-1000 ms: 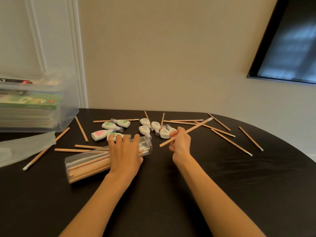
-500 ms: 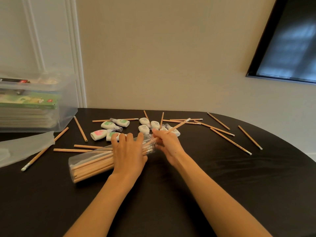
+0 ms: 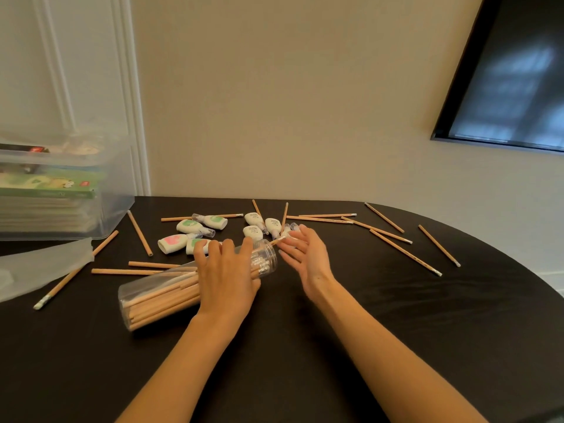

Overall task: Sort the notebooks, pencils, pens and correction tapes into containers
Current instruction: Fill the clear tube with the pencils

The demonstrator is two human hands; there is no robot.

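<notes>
I am loading pencils into the clear jar [image 3: 152, 293], which is lying on its side on the table [image 3: 396, 331]. My left hand [image 3: 227, 276] is gripping it, fingers curled over the top. My right hand [image 3: 306, 259] is hovering open at the mouth, fingers straight, beside a pencil [image 3: 278, 240] that is poking out. I am judging that it needs nudging home before I reach for the loose pencils [image 3: 403, 251] on the right.
</notes>
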